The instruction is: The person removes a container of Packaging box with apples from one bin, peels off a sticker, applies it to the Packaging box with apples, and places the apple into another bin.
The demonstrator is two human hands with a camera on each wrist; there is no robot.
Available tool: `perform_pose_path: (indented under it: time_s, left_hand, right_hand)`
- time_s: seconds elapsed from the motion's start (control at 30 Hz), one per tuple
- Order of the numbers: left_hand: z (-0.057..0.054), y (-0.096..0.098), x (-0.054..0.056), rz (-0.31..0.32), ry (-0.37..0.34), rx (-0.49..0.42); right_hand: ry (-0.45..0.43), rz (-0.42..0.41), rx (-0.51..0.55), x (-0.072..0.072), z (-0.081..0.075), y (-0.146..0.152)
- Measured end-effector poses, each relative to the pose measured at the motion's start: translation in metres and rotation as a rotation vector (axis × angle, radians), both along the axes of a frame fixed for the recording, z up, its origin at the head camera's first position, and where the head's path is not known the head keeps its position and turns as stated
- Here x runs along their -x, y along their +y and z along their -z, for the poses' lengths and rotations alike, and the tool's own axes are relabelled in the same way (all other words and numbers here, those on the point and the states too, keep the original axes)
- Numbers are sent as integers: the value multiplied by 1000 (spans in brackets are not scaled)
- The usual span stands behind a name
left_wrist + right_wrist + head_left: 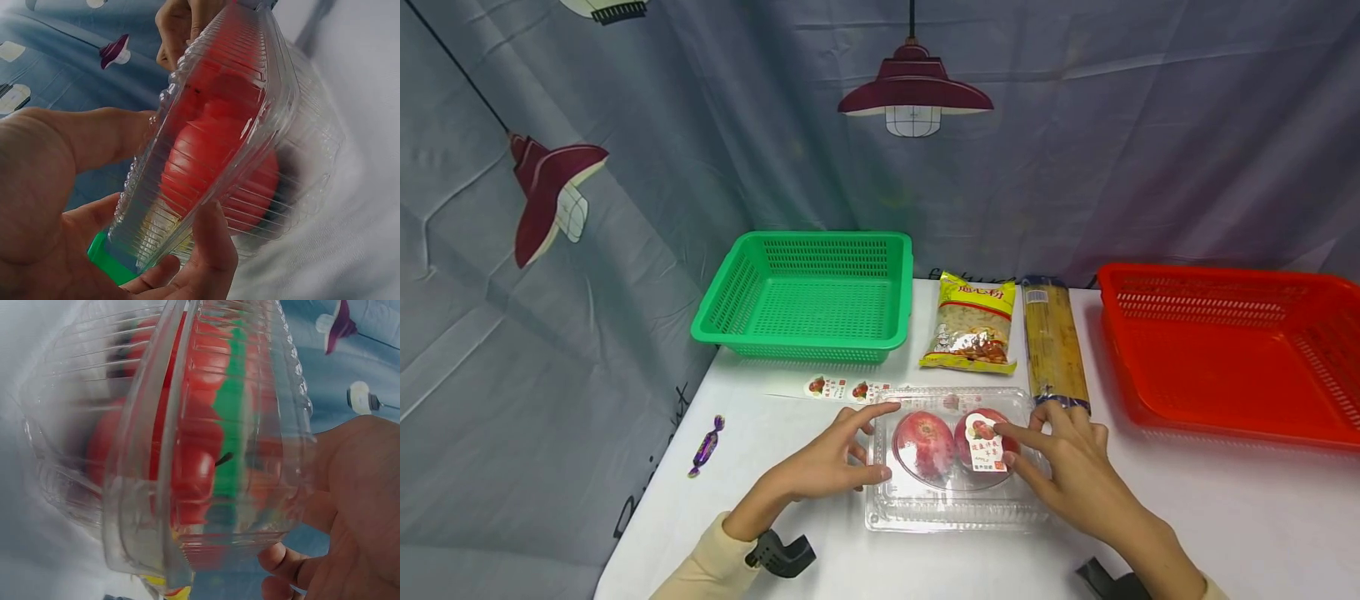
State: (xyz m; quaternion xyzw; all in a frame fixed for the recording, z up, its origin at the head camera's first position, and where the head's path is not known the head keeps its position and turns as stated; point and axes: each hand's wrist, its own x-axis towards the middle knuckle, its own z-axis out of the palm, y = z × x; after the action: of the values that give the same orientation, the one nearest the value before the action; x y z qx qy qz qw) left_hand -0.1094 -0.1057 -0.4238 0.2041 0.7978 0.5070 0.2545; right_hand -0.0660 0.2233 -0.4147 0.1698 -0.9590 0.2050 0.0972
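Clear box (917, 512) btwn both hands (831, 458) (1071, 467), R prob. touching label (985, 452).

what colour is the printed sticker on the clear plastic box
The sticker is mostly white with red printing, clearest in the head view.

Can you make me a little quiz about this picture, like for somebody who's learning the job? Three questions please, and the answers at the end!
1. True or false: the purple-wrapped sweet lies inside the green basket.

2. What can be seen inside the clear plastic box?
A. Three bananas
B. Two red fruits
C. A loaf of bread

3. Which of the person's hands is nearer the white label on that box?

Key:
1. False. The sweet lies on the white table, outside the basket.
2. B.
3. The right hand.
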Motion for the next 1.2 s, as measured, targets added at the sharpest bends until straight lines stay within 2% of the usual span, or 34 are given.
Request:
perform_pose_path:
  time_s: [0.4,0.57,0.7,0.83,1.0,1.2]
  left_hand:
    - [3,2,0,-24,10,-44]
    - [6,7,-4,-68,89,-41]
    - [9,11,-9,-86,160,4]
    - [10,11,-11,-70,195,47]
    - [10,11,-13,-63,217,51]
    - [12,14,-16,-120,240,18]
  right_hand:
    - [55,-32,-5,10,1,-4]
    - [64,-38,-24,12,-1,-9]
    - [57,-36,-44,13,-4,-13]
    - [57,-43,-58,13,-4,-17]
    - [68,-58,-69,15,-1,-20]
    - [17,-81,-81,16,0,-21]
